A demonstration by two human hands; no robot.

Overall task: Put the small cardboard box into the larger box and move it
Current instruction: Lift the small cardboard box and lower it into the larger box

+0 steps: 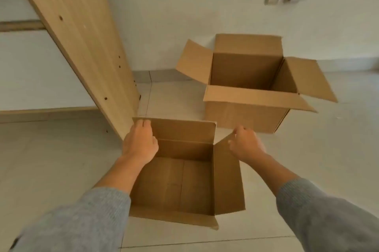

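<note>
Small cardboard box [184, 180] sits on the tiled floor [61, 169] directly below the camera, mouth up, all flaps open and nothing visible inside. Empty corrugated card like this is probably very light and fairly stiff along its walls, but the loose flaps will bend, so the firmer hold is likely on the wall edges or under the base rather than by the flaps. Its opening looks nearly square, a little longer running away from the person, and it faces straight up.

Left hand [140, 143] has its fingers curled over the top edge of the raised far flap at its left corner, closed on the card. Right hand [246, 143] pinches the upper corner of the right flap between thumb and fingers.

Beyond and to the right, well apart, the larger box [246, 116] stands against the wall [184, 5], also open upward. A leaning wooden panel [82, 46] stands to the left.
</note>
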